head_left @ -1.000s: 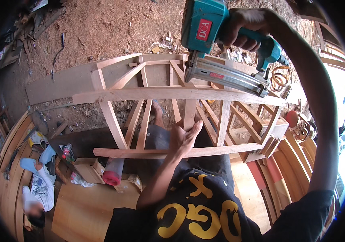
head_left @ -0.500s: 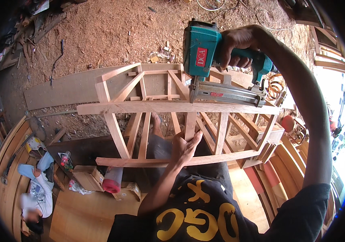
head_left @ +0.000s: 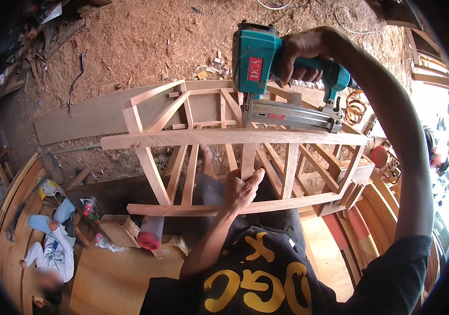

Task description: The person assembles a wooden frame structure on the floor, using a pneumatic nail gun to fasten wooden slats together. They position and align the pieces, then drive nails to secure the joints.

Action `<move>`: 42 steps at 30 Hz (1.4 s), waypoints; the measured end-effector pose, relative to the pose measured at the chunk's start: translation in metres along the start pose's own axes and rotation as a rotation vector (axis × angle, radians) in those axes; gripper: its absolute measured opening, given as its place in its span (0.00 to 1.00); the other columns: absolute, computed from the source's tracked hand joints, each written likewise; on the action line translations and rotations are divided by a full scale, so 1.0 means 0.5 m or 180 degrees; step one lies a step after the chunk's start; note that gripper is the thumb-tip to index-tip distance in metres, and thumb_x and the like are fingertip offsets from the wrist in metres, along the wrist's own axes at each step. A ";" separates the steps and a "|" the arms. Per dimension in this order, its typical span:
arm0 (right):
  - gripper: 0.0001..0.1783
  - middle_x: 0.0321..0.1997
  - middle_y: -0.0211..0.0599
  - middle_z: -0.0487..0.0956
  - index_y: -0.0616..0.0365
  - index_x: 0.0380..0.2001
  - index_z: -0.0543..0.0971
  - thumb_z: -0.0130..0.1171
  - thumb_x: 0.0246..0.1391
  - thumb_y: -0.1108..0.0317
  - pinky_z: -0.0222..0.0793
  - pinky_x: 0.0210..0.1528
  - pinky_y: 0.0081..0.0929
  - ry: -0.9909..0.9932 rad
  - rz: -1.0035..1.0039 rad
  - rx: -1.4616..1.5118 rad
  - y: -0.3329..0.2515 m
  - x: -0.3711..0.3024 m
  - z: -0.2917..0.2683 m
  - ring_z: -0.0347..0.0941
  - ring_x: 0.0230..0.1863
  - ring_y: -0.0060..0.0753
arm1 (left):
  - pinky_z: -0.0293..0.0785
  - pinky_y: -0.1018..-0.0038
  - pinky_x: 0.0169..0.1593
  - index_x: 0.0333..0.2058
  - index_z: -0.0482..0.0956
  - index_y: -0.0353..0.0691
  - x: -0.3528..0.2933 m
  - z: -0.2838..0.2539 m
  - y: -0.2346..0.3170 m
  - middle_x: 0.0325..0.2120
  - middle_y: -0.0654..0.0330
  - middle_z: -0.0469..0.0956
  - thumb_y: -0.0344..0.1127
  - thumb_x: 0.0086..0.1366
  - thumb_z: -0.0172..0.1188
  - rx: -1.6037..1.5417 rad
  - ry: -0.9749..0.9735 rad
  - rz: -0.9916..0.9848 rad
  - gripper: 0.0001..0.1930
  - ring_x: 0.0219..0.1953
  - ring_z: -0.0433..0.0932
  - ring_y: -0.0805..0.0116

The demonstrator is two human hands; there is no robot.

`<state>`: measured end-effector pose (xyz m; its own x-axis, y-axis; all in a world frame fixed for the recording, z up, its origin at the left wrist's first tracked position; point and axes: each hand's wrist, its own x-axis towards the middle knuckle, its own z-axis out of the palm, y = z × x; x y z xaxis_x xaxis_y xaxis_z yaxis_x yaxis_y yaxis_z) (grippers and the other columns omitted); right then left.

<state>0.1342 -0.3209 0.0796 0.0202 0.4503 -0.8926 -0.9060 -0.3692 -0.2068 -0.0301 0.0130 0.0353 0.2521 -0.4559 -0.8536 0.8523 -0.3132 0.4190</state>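
Observation:
A light wooden frame point(head_left: 193, 138) of rails and slats lies across in front of me. My left hand point(head_left: 241, 190) grips a short middle slat point(head_left: 248, 157) between its two long rails, thumb on one side. My right hand point(head_left: 303, 58) is wrapped round the handle of a teal nail gun point(head_left: 256, 63) with a silver magazine. The nose of the gun meets the far long rail, close above the slat that my left hand holds; whether it presses on the wood I cannot tell. A coiled orange air hose point(head_left: 355, 109) shows behind the gun.
Sawdust covers the ground point(head_left: 145, 47) beyond the frame, where a long flat board point(head_left: 72, 126) lies. At lower left a person point(head_left: 56, 247) sits near stacked planks. A cardboard box point(head_left: 119, 231) and a red-ended roll point(head_left: 150, 236) are nearer. More planks point(head_left: 382, 210) stand at right.
The nail gun in my right hand has shifted slightly left, its nose moving a little along the far rail. My left hand keeps its hold on the slat. The seated person's posture has altered slightly.

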 end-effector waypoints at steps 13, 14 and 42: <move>0.10 0.14 0.20 0.62 0.59 0.28 0.79 0.64 0.45 0.65 0.47 0.13 0.19 -0.0105 -0.0059 0.0089 0.010 -0.002 0.004 0.53 0.12 0.14 | 0.57 0.82 0.13 0.24 0.71 0.41 -0.004 -0.002 0.009 0.13 0.71 0.66 0.34 0.65 0.61 -0.0249 -0.0148 -0.0198 0.12 0.11 0.62 0.84; 0.10 0.14 0.20 0.62 0.59 0.28 0.79 0.64 0.45 0.65 0.46 0.13 0.19 -0.0138 -0.0064 0.0105 0.010 -0.002 0.004 0.52 0.12 0.14 | 0.57 0.82 0.13 0.24 0.71 0.41 -0.004 -0.002 0.009 0.13 0.71 0.66 0.34 0.65 0.61 -0.0241 -0.0156 -0.0159 0.12 0.11 0.62 0.84; 0.11 0.15 0.19 0.59 0.57 0.30 0.78 0.61 0.46 0.62 0.48 0.14 0.19 -0.0406 0.0250 -0.0058 -0.006 0.032 -0.031 0.52 0.12 0.14 | 0.57 0.80 0.15 0.22 0.74 0.42 -0.004 -0.003 -0.007 0.13 0.73 0.68 0.37 0.64 0.63 -0.0166 0.0014 -0.0144 0.13 0.13 0.65 0.84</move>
<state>0.1439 -0.3252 0.0596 -0.1053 0.5186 -0.8485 -0.8948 -0.4216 -0.1466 -0.0330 0.0161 0.0351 0.2147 -0.4385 -0.8727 0.8855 -0.2896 0.3634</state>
